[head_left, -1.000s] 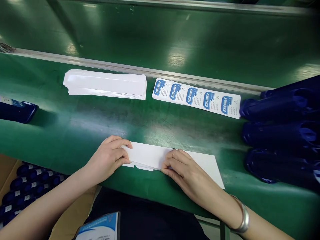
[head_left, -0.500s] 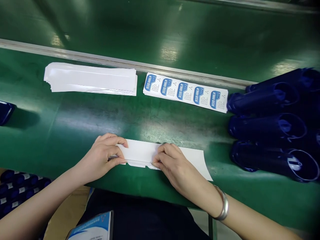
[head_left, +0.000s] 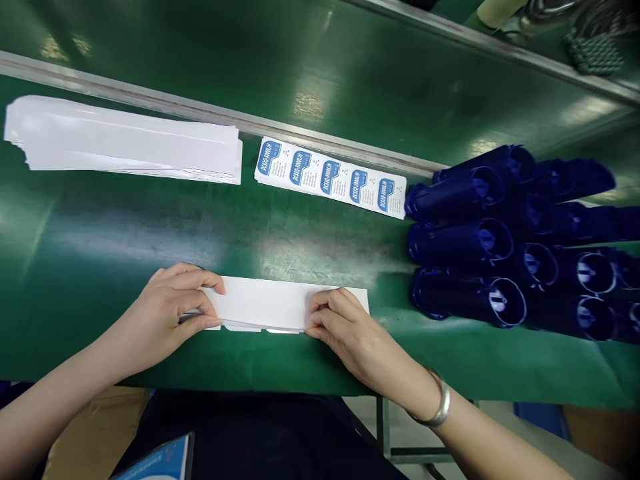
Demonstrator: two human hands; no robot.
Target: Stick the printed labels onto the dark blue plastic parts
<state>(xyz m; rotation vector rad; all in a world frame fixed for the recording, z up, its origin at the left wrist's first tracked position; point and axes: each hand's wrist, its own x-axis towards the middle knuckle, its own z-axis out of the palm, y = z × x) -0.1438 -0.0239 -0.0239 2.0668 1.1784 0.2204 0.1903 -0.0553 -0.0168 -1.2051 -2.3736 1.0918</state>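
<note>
A long white paper strip [head_left: 265, 303] lies on the green bench in front of me, with several small white flaps showing under its near edge. My left hand [head_left: 173, 307] pinches the strip's left end, the thumb at the near edge and fingers bent over the top. Toward the right end, my right hand [head_left: 345, 323] is closed on the same near edge, thumb and fingertips pressed together there. The right hand covers part of the strip's right end. The strip's underside is hidden.
Behind the strip are a pile of white strips [head_left: 130, 143] and a stack of printed label sheets [head_left: 330, 177] with blue panels. Several dark blue hollow plastic housings [head_left: 450, 293] lie on the right. A metal ledge [head_left: 345, 143] runs along the back.
My right hand has slid right along the strip's near edge, widening the gap between my hands. The strip's right end no longer flares out past that hand. The view has shifted right.
</note>
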